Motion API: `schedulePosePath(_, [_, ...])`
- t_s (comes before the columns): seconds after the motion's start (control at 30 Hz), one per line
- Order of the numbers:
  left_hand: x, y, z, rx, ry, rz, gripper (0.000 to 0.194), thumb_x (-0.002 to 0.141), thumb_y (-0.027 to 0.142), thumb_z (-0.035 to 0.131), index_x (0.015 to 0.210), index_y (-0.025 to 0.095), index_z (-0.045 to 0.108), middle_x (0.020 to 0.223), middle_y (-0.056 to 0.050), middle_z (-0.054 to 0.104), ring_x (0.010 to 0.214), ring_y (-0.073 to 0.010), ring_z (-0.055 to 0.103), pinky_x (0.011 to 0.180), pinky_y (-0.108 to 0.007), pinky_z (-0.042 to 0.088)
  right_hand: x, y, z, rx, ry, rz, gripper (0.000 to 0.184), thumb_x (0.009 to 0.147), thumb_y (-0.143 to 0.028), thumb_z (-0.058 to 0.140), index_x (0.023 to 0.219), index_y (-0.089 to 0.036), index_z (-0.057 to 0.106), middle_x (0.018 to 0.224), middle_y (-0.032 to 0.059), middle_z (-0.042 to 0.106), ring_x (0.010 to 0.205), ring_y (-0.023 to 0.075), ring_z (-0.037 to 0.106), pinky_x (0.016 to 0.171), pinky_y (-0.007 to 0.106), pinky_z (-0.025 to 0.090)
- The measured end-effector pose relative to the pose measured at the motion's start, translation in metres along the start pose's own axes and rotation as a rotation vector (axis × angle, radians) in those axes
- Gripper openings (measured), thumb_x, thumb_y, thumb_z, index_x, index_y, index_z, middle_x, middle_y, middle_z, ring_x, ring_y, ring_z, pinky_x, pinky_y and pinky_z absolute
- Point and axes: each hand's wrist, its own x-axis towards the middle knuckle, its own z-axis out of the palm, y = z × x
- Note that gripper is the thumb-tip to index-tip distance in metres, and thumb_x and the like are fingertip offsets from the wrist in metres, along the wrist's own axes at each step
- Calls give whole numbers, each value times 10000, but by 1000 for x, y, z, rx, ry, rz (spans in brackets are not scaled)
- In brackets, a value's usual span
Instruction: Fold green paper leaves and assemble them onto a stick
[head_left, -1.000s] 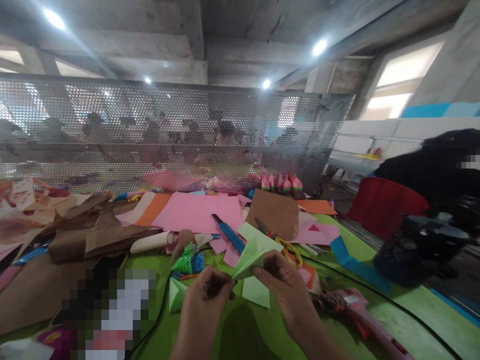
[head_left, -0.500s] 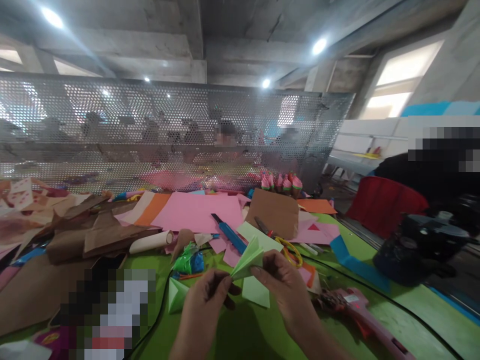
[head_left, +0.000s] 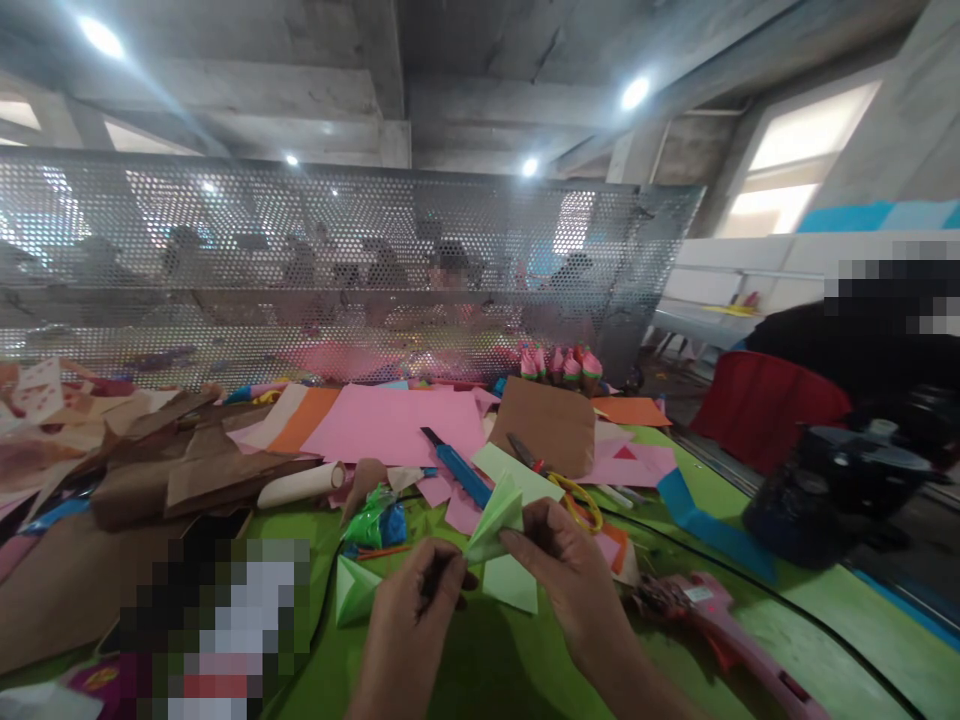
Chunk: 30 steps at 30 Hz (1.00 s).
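A folded piece of light green paper [head_left: 496,520] is held up between my two hands over the green table. My right hand [head_left: 559,550] pinches its right side between thumb and fingers. My left hand [head_left: 431,585] is closed, thumb against fingers, at the paper's lower left tip. Below the paper lies a flat light green sheet [head_left: 512,584]. Another folded green paper piece [head_left: 355,592] rests left of my left hand. Just beyond are a blue utility knife [head_left: 457,468] with its blade out and scissors [head_left: 574,493] with yellow handles.
A pink glue gun [head_left: 720,625] lies at right, near a black cable [head_left: 750,572]. Pink sheets [head_left: 397,422], a brown sheet [head_left: 547,425] and a paper roll [head_left: 301,486] lie farther back. Brown paper [head_left: 64,585] covers the left. A perforated metal screen [head_left: 337,260] stands behind; a person [head_left: 847,330] is at right.
The folded green paper has tilted slightly, and its fan of folds looks narrower. Both hands keep nearly the same place and grip. The view has shifted very slightly.
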Motion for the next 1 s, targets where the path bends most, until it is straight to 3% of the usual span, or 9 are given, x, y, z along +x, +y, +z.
schedulePosePath(0.13, [5,-5,0,-126,-101,-40,363,774,487,634,955,174,645,720,-42,684,671,-189,628,611,-267,494,-3,-1,3,-34,-66,19,204,752,-313,676,699,-204,512,651,-39,450,625,140,415,578,263,341])
schedulePosePath(0.33, [6,-9,0,5,-106,-71,248,838,396,556,790,162,622,596,-14,608,549,-151,551,516,-236,421,-5,-2,6,-8,-117,21,190,739,-276,694,802,-208,528,715,-35,494,673,142,457,614,260,381])
schedulePosePath(0.47, [4,-12,-2,145,-117,-22,184,857,308,515,764,179,608,617,-12,606,578,-155,543,542,-236,393,-3,-4,6,92,-111,67,370,723,-326,728,1019,-222,532,683,-50,501,642,142,474,584,252,374])
schedulePosePath(0.67, [2,-11,-3,255,-150,13,171,859,290,504,731,192,561,602,14,546,576,-149,501,551,-234,351,0,-2,5,75,-152,107,244,735,-367,708,678,-176,567,613,-40,468,590,120,418,557,245,331])
schedulePosePath(0.83, [2,-8,-1,200,-236,-5,225,905,363,434,823,194,558,670,9,556,619,-153,499,575,-235,358,-4,-3,6,28,-162,74,226,757,-321,684,646,-180,545,603,-49,453,586,113,392,554,235,318])
schedulePosePath(1.0, [0,-8,-2,302,-211,30,232,902,332,436,763,188,553,682,3,555,652,-155,490,578,-238,318,-9,-11,8,-34,-194,63,189,766,-328,683,703,-174,593,633,-38,491,621,128,424,582,242,335])
